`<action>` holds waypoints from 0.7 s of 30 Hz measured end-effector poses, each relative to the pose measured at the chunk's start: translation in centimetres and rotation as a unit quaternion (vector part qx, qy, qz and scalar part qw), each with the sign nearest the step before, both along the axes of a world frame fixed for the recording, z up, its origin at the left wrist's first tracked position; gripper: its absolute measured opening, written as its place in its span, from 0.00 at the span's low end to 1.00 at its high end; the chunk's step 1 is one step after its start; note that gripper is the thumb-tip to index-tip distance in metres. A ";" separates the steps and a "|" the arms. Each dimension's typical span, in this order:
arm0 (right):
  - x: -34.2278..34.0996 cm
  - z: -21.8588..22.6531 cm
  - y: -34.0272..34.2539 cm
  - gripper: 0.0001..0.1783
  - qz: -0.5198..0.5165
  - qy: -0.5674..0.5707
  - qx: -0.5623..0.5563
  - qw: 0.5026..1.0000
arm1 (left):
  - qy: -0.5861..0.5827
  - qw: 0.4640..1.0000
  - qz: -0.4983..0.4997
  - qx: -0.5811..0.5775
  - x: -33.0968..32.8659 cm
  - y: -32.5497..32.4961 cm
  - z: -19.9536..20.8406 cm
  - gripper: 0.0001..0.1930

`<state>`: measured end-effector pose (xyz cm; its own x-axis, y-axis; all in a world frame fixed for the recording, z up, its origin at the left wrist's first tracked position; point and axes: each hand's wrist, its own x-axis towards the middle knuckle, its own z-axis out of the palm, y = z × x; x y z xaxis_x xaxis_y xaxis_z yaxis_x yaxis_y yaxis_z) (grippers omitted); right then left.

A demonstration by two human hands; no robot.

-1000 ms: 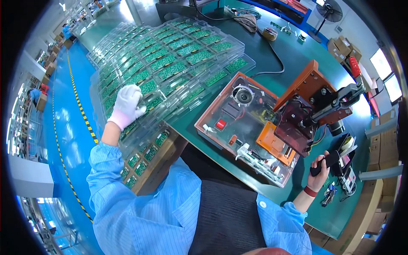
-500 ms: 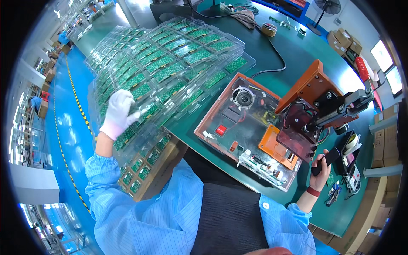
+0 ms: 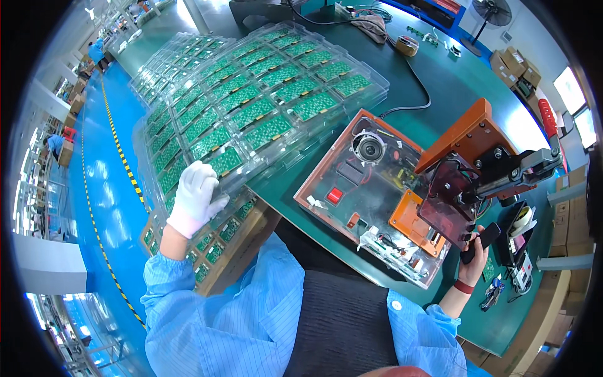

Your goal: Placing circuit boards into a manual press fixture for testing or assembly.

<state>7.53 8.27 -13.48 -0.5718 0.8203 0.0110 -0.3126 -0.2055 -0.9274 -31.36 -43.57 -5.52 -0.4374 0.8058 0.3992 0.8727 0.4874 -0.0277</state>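
Note:
My left hand (image 3: pixel 196 200), in a white glove, has its fingers curled at the near edge of a clear plastic tray (image 3: pixel 233 139). The tray carries green circuit boards (image 3: pixel 253 114) in rows of pockets, and lies on other clear trays. What the fingertips grip is partly hidden. My bare right hand (image 3: pixel 472 267) is closed around a black, rectangular handheld object (image 3: pixel 482 244); its kind is not clear. Beside that hand stands a test fixture (image 3: pixel 352 173) with a clear top, a red switch (image 3: pixel 335 196), an orange board nest (image 3: pixel 414 221) and a red-handled toggle clamp (image 3: pixel 548 119).
Below the trays, a cardboard box (image 3: pixel 242 245) holds more boards. A black bin (image 3: pixel 515 235) with tape and cables (image 3: pixel 493 294) lie at the right of the green table (image 3: pixel 295 217). A black cord (image 3: pixel 424 85) runs behind the fixture. Blue floor (image 3: pixel 103 220) extends left.
The top tray has shifted right and nearer, now covering the trays below more fully. My left hand has moved from over the boards to the tray's near edge. My right hand keeps its hold.

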 end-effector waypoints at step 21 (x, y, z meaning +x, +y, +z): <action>0.7 -0.8 1.7 0.22 0.002 -0.016 -0.015 1.000 | -0.154 0.986 -0.068 -0.012 -5.2 15.8 9.8 0.19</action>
<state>8.25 9.97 -14.24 -0.5749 0.8176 -0.0311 -0.2828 -0.2343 -0.9301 -36.54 -27.72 4.26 -0.4220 0.8729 0.2447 0.8989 0.3677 0.2385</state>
